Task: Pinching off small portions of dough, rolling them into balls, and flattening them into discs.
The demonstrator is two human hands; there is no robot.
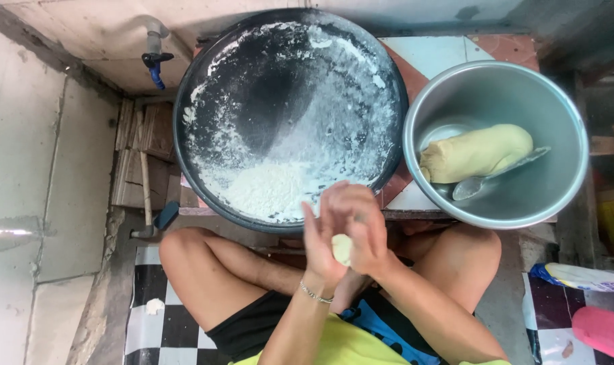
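A small pale ball of dough (341, 247) is pressed between my two palms, held over my lap. My left hand (320, 247), with a thin bracelet at the wrist, is under and to the left of it. My right hand (361, 226) covers it from the right. Just beyond my hands lies a large round dark pan (206, 88) dusted with white flour, with a heap of flour (263, 189) at its near edge. To the right stands a metal bowl (557, 101) with a big lump of dough (479, 154) and a spoon (479, 181) in it.
Pan and bowl rest on a low tiled board (428, 57). I sit cross-legged on a black-and-white checked floor (155, 324). A blue tap (155, 64) sticks out at the upper left above stacked wood (141, 155). A bag (584, 276) and a pink object (604, 330) lie at right.
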